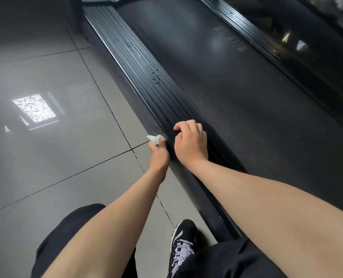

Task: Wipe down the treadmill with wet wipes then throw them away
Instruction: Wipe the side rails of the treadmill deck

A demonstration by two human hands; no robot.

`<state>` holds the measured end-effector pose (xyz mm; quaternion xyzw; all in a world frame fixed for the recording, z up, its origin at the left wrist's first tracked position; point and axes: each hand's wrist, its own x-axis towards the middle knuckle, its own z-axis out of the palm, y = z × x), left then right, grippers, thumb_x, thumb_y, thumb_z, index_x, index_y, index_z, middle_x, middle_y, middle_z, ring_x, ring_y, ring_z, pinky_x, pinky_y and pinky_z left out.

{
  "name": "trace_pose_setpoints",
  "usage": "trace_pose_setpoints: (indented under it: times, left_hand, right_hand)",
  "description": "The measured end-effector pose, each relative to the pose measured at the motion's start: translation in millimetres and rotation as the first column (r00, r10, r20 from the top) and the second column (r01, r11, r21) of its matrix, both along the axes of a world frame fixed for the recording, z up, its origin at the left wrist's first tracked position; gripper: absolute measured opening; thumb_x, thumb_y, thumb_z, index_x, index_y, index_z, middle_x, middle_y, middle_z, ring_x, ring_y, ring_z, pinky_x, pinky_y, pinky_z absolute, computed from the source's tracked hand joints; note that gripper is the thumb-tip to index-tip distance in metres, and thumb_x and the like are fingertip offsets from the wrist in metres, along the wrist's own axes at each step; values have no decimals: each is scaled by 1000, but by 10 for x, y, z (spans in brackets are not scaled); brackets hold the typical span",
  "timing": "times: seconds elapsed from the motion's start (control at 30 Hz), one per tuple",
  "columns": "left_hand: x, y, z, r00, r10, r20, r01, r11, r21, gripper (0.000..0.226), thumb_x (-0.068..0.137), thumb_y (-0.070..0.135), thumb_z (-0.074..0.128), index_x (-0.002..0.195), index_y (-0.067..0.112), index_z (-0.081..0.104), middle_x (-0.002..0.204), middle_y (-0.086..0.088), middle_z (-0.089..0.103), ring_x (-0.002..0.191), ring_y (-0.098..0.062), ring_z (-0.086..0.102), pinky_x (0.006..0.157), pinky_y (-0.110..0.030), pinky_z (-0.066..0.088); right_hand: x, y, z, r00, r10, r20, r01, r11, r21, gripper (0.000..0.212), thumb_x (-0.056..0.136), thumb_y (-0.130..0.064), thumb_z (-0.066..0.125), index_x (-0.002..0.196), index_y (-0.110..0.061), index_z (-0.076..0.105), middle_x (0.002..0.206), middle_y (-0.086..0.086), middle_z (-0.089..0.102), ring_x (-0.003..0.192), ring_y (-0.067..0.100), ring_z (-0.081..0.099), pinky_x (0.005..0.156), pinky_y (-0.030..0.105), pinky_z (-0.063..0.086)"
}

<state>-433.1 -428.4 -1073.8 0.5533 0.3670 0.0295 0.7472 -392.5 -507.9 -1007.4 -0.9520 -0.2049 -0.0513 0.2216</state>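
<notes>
The black treadmill (216, 81) runs diagonally from the top centre to the lower right, with a ribbed side rail (146, 73) along its left edge. Water droplets lie on that rail farther up. My left hand (159, 155) grips a small crumpled white wet wipe (155, 138) at the outer edge of the rail. Just to its right, my right hand (190, 143) hovers over or rests on the rail with its fingers curled and nothing in them.
Glossy grey floor tiles (56, 147) spread to the left, reflecting a bright window. My black shoe with white laces (183, 243) stands on the floor beside the treadmill. The far side rail (245, 27) runs along the upper right.
</notes>
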Motion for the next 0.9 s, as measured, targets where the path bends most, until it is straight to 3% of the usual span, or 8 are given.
trace_pose_setpoints:
  times: [0.07, 0.2, 0.37, 0.47, 0.57, 0.67, 0.8, 0.9]
  left_hand:
    - [-103, -97, -132, 999, -26, -37, 24, 999, -47, 55, 88, 47, 34, 128, 9, 36, 95, -4, 44, 85, -21, 42, 73, -41, 41]
    - [-198, -185, -125, 999, -33, -11, 31, 995, -96, 7, 87, 29, 33, 89, 23, 32, 91, -6, 36, 74, -22, 31, 64, -38, 37]
    - [51, -25, 290, 974, 172, 147, -171, 985, -14, 12, 107, 28, 35, 102, 24, 45, 91, 2, 46, 79, -12, 41, 74, -29, 38]
    - [239, 82, 430, 971, 142, 192, -155, 986, 55, 15, 107, 26, 41, 118, 16, 43, 95, 5, 49, 82, -11, 47, 73, -25, 40]
    - [308, 96, 363, 978, 128, 163, -141, 987, 73, 23, 104, 23, 47, 122, 19, 34, 101, 5, 50, 90, -12, 52, 77, -30, 42]
    - [324, 107, 316, 968, 212, 130, -209, 977, -43, 32, 106, 39, 42, 132, 25, 31, 112, 5, 48, 99, -11, 49, 81, -29, 41]
    - [220, 57, 80, 980, 197, 42, -190, 973, -132, 54, 105, 50, 35, 153, 29, 20, 136, -2, 51, 126, -21, 49, 108, -40, 41]
    - [64, -67, -203, 988, 123, -94, -140, 967, -213, 58, 107, 46, 30, 153, 11, 21, 134, -22, 55, 114, -31, 56, 106, -48, 44]
  right_hand:
    - [-6, -1, 5, 1000, 9, 1, -9, 1000, -24, 26, 94, -12, 45, 110, -19, 64, 117, 2, 58, 111, 25, 49, 92, 40, 39]
    - [3, 18, 29, 1000, 11, 3, -11, 999, -47, 25, 93, -12, 47, 111, -19, 64, 117, 3, 58, 111, 26, 49, 92, 41, 40]
    - [43, 34, 30, 1000, 0, -22, -1, 998, -59, 25, 93, -13, 48, 111, -21, 63, 117, 2, 57, 112, 25, 47, 93, 40, 36]
    - [47, 33, 24, 999, -2, -37, 0, 998, -60, 23, 93, -15, 49, 110, -21, 63, 116, 1, 56, 113, 24, 46, 94, 40, 35]
    - [54, 43, 40, 999, -18, -44, 15, 998, -62, 24, 94, -15, 47, 110, -22, 63, 118, 1, 56, 115, 24, 45, 95, 41, 35]
    - [64, 101, 48, 999, -25, -47, 22, 998, -65, 24, 94, -14, 46, 109, -24, 61, 116, 0, 56, 114, 23, 44, 96, 41, 34]
    - [58, 153, 32, 1000, -12, 0, 12, 996, -87, 23, 95, -15, 44, 108, -25, 60, 113, 0, 56, 112, 25, 45, 97, 43, 35]
    - [71, 138, 11, 1000, -15, -5, 14, 998, -65, 23, 94, -14, 44, 107, -25, 59, 113, 0, 56, 112, 25, 45, 97, 43, 33]
